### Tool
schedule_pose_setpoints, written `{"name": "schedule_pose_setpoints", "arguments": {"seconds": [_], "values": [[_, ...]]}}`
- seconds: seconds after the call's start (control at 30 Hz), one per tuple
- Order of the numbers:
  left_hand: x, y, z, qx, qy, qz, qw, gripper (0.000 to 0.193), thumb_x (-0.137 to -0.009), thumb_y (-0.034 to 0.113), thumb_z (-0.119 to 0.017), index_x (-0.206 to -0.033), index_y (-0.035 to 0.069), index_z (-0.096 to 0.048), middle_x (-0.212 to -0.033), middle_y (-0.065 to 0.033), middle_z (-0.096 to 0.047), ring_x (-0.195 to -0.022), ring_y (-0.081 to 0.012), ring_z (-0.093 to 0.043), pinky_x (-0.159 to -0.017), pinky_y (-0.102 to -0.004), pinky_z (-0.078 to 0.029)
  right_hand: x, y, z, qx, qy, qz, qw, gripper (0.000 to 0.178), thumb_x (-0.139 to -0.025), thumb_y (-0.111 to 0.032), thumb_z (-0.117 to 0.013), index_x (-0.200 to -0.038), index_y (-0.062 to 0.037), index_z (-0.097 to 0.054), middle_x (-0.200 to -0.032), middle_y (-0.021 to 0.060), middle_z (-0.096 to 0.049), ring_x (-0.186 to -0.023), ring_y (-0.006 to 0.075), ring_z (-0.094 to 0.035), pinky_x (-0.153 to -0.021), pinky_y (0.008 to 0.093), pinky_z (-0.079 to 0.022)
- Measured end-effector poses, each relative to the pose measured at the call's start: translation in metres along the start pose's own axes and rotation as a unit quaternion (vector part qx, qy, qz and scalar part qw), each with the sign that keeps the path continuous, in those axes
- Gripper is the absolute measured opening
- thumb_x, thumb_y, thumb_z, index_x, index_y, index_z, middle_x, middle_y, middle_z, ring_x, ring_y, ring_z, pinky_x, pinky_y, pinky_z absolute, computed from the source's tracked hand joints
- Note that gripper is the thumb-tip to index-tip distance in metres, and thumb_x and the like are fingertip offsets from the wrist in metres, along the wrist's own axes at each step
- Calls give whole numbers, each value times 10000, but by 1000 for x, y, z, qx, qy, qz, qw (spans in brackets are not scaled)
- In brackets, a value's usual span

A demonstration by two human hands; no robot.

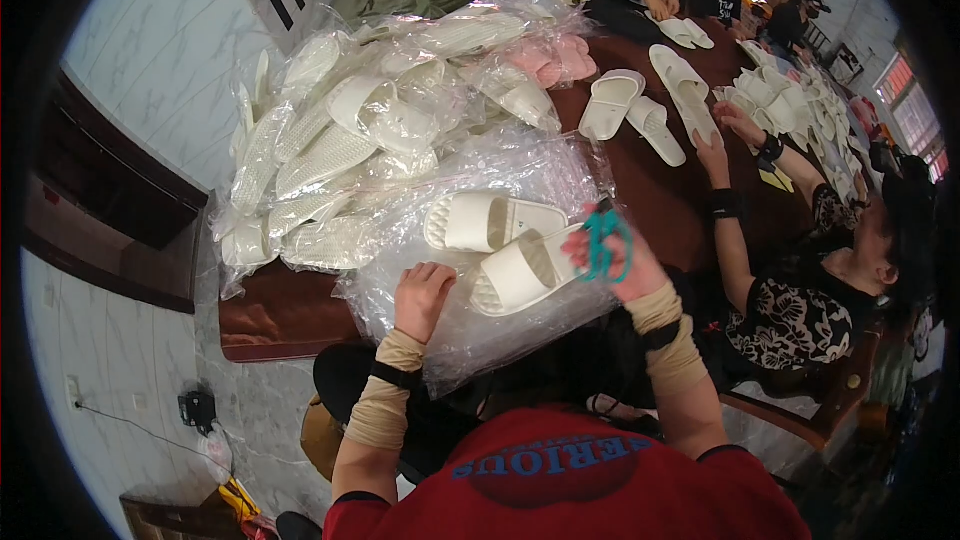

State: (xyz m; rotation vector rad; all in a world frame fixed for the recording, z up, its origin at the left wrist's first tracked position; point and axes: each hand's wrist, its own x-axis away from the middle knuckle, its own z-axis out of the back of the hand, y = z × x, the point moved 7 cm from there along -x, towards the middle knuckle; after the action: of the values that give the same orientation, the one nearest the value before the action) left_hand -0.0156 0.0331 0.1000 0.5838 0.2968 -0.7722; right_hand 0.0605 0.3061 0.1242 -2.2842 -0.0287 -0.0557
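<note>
Two white slide sandals lie in front of me on a stack of clear plastic bags [400,230]. The farther slide [468,220] points left, and the nearer slide [515,275] lies at a slant. My right hand [630,265] is closed on teal-handled scissors [606,243], blurred by motion. Its fingertips overlap the heel of the nearer slide; whether they touch it I cannot tell. Left of the slides, my left hand [424,300] hovers over or rests on the plastic, fingers curled together, with nothing visible in them.
A large heap of bagged white slides [340,140] fills the table's left and far side, with a bagged pink pair [552,60] on it. Loose slides [612,103] lie on the brown table [735,200]. At my right a co-worker [800,310] holds a white slide [684,90]; others work farther back.
</note>
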Motion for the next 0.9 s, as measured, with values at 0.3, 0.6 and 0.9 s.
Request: {"name": "schedule_pose_setpoints", "arguments": {"seconds": [0.3,0.6,0.9], "values": [[-13,6,23,4,25,3,1000,76,-816,129,-670,-854,101,-610,-854,-33,-621,-825,-251,-587,-709,-374,-435,16,35,-82,818,-74,110,560,634,-740,-301,-736,-1293,-71,-528,-1012,131,-590,-1000,285,-559,-832,418,-423],[-20,18,30,13,25,11,1000,85,-791,76,-692,-834,70,-620,-856,-74,-641,-823,-292,-606,-711,-382,-467,-3,68,-95,866,-74,193,455,357,-792,-205,-600,-1116,-60,-643,-798,94,-637,-790,253,-627,-746,388,-436],[33,-29,89,209,140,197,948,94,-869,-43,-619,-945,10,-633,-869,-54,-648,-829,-132,-603,-747,-254,-472,-6,-23,-21,865,44,133,481,546,-743,-185,-684,-1270,-135,-555,-884,130,-618,-840,314,-629,-710,420,-507]]}}
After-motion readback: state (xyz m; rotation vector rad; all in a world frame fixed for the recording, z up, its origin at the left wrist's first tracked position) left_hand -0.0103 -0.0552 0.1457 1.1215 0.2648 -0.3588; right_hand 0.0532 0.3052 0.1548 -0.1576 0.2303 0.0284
